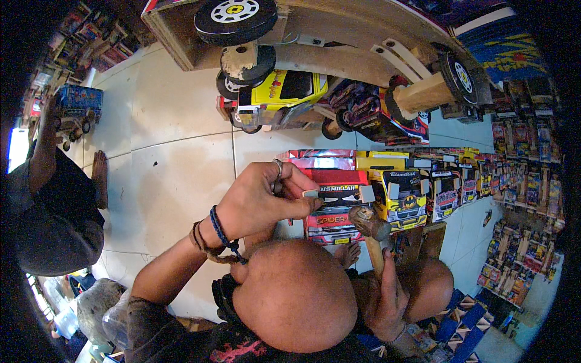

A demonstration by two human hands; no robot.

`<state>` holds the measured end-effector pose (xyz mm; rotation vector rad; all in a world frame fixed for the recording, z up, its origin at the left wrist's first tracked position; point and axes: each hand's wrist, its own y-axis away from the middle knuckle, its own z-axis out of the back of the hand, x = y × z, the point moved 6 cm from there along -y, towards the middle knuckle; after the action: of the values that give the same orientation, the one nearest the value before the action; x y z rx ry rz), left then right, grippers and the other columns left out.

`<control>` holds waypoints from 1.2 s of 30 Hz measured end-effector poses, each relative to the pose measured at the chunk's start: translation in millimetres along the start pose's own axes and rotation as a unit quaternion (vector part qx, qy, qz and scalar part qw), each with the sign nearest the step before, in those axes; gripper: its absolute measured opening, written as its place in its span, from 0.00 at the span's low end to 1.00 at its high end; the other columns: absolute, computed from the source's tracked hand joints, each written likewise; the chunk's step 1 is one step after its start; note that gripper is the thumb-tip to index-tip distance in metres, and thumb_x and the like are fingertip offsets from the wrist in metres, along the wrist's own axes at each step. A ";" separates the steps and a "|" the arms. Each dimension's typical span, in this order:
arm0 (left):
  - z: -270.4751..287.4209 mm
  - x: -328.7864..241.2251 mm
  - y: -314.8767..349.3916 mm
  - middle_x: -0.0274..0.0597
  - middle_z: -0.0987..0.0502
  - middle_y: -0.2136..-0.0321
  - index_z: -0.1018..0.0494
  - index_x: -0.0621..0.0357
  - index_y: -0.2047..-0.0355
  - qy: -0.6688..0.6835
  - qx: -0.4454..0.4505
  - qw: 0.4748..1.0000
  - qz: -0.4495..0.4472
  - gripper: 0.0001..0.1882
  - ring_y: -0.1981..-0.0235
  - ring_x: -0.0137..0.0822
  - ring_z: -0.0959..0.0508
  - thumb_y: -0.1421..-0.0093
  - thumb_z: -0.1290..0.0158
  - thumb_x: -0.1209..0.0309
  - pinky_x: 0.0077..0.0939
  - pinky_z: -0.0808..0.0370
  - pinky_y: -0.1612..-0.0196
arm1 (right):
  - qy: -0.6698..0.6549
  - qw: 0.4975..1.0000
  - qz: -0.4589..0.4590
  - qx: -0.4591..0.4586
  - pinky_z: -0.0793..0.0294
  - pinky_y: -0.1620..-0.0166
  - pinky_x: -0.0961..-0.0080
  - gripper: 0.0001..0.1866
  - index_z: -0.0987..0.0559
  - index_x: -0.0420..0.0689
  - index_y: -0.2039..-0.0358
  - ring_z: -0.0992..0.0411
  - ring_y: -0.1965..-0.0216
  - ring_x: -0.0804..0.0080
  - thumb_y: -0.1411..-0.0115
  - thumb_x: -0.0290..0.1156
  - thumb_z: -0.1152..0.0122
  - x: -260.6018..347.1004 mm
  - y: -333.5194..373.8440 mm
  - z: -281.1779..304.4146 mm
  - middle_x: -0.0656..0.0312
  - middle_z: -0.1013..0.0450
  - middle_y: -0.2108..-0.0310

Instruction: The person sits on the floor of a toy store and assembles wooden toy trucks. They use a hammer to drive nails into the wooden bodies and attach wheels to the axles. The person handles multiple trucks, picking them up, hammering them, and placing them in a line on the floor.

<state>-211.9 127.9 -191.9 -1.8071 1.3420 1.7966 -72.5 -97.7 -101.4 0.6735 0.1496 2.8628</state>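
My left hand [257, 196] is closed in a pinch around a small pale flat piece [310, 193], held at the left front edge of a red toy truck cab [333, 227]. A similar pale piece [367, 193] stands out at that cab's right edge. In my right hand [388, 302] is a hammer [376, 254], gripped by its wooden handle, with its worn head raised just in front of the red cab. Right beside that cab stands a yellow toy truck cab [402, 209], the nearest of several cabs lined up toward the right.
A large wooden toy truck body [327, 57] with black wheels hangs over the far side. Beneath it are a yellow toy vehicle [281, 91] and a dark one [369, 112]. Another person [57, 206] sits on the tiled floor [175, 121] at left. Many toy parts [514, 260] are stacked at right.
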 end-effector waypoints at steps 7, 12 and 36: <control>-0.4 -3.0 0.6 0.37 0.20 0.74 0.22 0.67 0.64 0.016 0.012 1.000 0.022 0.13 0.73 0.23 0.21 0.46 0.33 0.71 0.17 0.23 0.66 | 0.018 0.999 0.024 -0.015 0.25 0.48 0.58 0.37 0.43 0.33 0.33 0.26 0.49 0.41 0.41 0.22 0.40 7.0 -5.3 -3.2 0.36 0.32 0.43; -1.0 -3.0 0.6 0.38 0.20 0.74 0.22 0.67 0.64 0.029 0.008 0.999 0.020 0.13 0.72 0.24 0.20 0.45 0.34 0.72 0.17 0.22 0.66 | 0.016 0.991 -0.090 0.098 0.23 0.51 0.60 0.37 0.43 0.37 0.32 0.24 0.52 0.43 0.41 0.23 0.39 -5.6 -1.6 -23.6 0.39 0.29 0.45; -2.8 0.7 0.7 0.37 0.19 0.72 0.22 0.67 0.64 0.048 0.021 0.998 0.024 0.11 0.72 0.23 0.21 0.44 0.34 0.72 0.16 0.22 0.65 | 0.049 0.991 -0.099 0.080 0.21 0.64 0.62 0.41 0.43 0.44 0.31 0.22 0.63 0.48 0.44 0.23 0.37 -10.0 -4.4 -29.0 0.43 0.24 0.57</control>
<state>-210.8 125.2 -191.7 -1.8755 1.4603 1.7117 -76.1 -97.1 -132.2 0.5124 0.4390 2.7132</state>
